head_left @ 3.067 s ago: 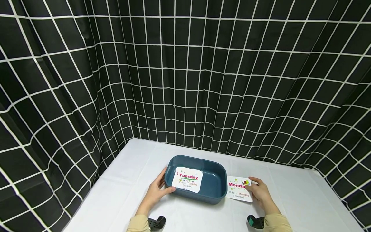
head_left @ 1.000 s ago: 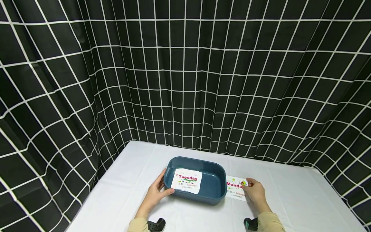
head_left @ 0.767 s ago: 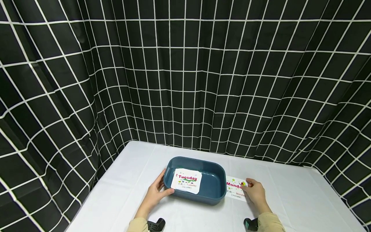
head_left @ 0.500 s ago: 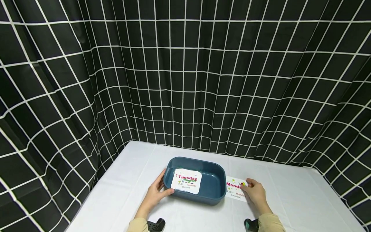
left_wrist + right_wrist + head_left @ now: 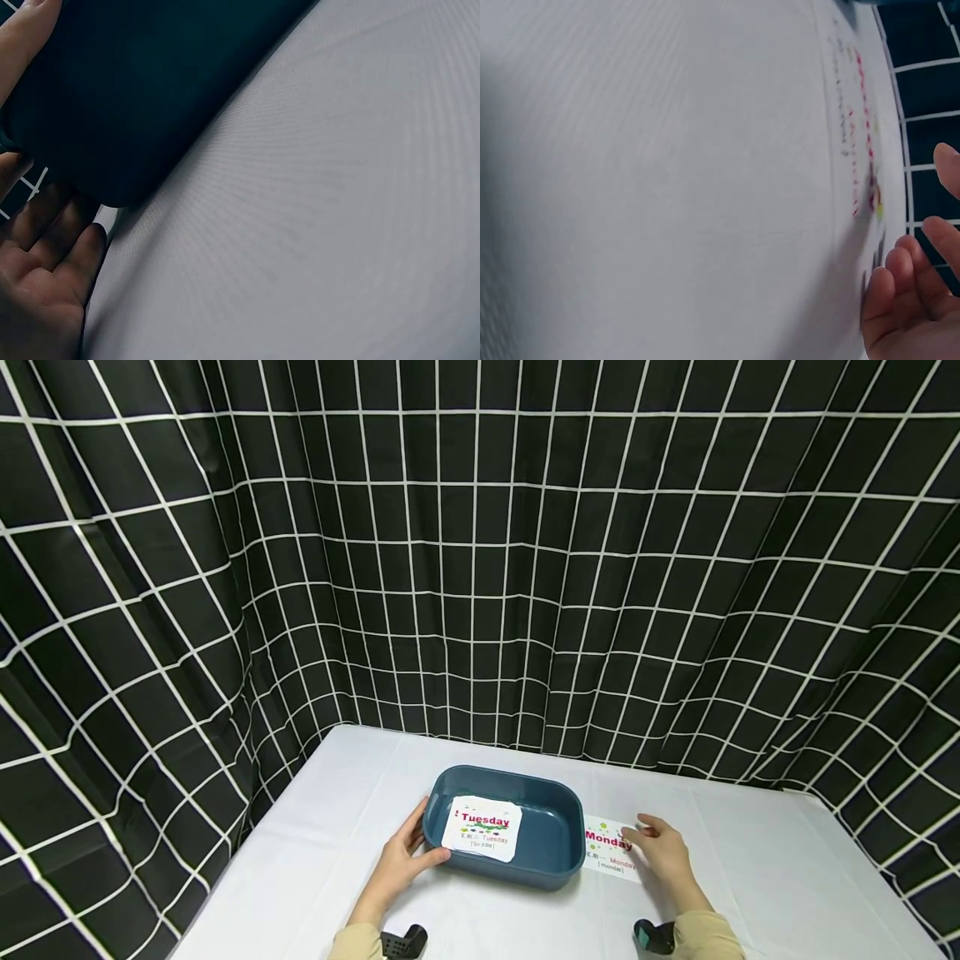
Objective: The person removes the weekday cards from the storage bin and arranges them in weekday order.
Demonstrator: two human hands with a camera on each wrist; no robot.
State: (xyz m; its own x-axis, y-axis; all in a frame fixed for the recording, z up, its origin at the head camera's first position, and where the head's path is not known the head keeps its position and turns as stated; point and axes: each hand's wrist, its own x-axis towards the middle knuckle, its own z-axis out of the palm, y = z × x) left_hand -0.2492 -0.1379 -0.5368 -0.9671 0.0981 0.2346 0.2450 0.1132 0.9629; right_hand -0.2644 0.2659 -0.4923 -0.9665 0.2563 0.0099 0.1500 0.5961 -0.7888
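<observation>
A dark blue rectangular plastic bin [image 5: 551, 827] sits on the white table in the head view. Inside it, at the left, is a white flashcard [image 5: 480, 839] printed "Tuesday"; the edge of at least one more card peeks out beneath. My left hand [image 5: 399, 864] grips the bin's left end, thumb at the near rim and fingers along the outer side. To the right of the bin lies a "Monday" flashcard [image 5: 611, 852], flat on the tablecloth. Just over that card's right end hovers my right hand [image 5: 663, 852]; in the right wrist view its thumb [image 5: 948, 169] and fingers are spread, holding nothing.
White cloth covers the table [image 5: 360, 793]. A black curtain with a white grid [image 5: 480, 568] hangs behind and at both sides. Black devices are strapped at the left wrist [image 5: 405, 941] and right wrist [image 5: 654, 937].
The right thumb and fingers have let go of the "Monday" card's right side and lifted slightly. Earlier that card slid left, up against the bin. The left hand keeps its grip.
</observation>
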